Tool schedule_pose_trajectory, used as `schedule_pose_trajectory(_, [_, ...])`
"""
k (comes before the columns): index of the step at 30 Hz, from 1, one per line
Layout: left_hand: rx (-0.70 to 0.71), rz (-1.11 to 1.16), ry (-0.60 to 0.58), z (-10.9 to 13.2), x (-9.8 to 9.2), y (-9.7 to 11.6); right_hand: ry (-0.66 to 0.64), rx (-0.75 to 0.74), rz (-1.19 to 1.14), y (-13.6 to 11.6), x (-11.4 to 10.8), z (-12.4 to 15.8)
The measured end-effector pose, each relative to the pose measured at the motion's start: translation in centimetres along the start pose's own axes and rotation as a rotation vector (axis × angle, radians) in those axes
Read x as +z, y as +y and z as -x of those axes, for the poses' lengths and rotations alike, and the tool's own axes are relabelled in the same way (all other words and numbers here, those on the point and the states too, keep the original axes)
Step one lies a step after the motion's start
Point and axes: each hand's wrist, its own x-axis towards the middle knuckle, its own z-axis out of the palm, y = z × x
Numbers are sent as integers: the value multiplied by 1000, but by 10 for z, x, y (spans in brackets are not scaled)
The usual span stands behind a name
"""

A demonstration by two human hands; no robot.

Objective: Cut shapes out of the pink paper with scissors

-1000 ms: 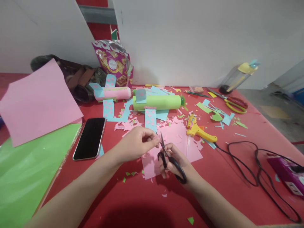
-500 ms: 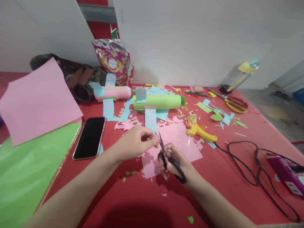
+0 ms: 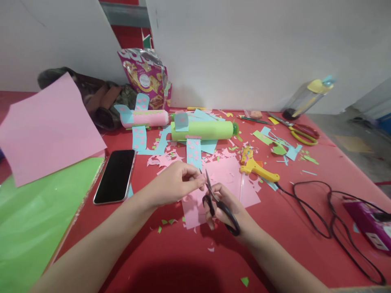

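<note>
My right hand (image 3: 227, 205) grips black-handled scissors (image 3: 218, 203), blades pointing up toward my left fingertips. My left hand (image 3: 175, 183) is closed in a pinch on a tiny pink paper scrap (image 3: 201, 179) right at the blades. Both hands hover over a cut-up pink sheet (image 3: 220, 187) lying on the red table (image 3: 275, 228). Behind it lies a green paper-roll plane (image 3: 203, 131) with blue wings, and a smaller pink roll plane (image 3: 146, 119) to its left.
A phone (image 3: 115, 176) lies left of my hands beside green (image 3: 33, 215) and pink (image 3: 45, 128) sheets. A yellow glue gun (image 3: 255, 165) with black cable (image 3: 320, 215), yellow-red scissors (image 3: 301, 133), a bottle (image 3: 307, 97), a snack bag (image 3: 146, 77) and paper scraps surround them.
Almost nothing: the scissors and my left fingertips shift slightly as the blades work at the small pink scrap.
</note>
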Motion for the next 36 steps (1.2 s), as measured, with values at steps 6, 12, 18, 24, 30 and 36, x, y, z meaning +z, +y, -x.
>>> schedule_pose_trajectory(6, [-8, 28, 5, 0, 0, 1, 16, 9, -8, -1, 1, 1])
schedule_pose_trajectory(12, [-37, 146, 22, -1, 5, 7, 28, 21, -1, -3, 1, 1])
schedule_pose_trajectory(18, [-8, 259, 71, -1, 13, 8, 42, 17, -4, -5, 2, 1])
schedule_pose_trajectory(24, [-19, 311, 127, -1, 20, 9, 51, -12, 5, -2, 0, 1])
schedule_pose_trajectory(30, [1, 355, 184, -1, 26, 10, 75, -20, 21, -1, 0, 1])
schedule_pose_trajectory(36, [-7, 360, 208, 0, 31, 10, 104, -11, 48, -1, 1, 1])
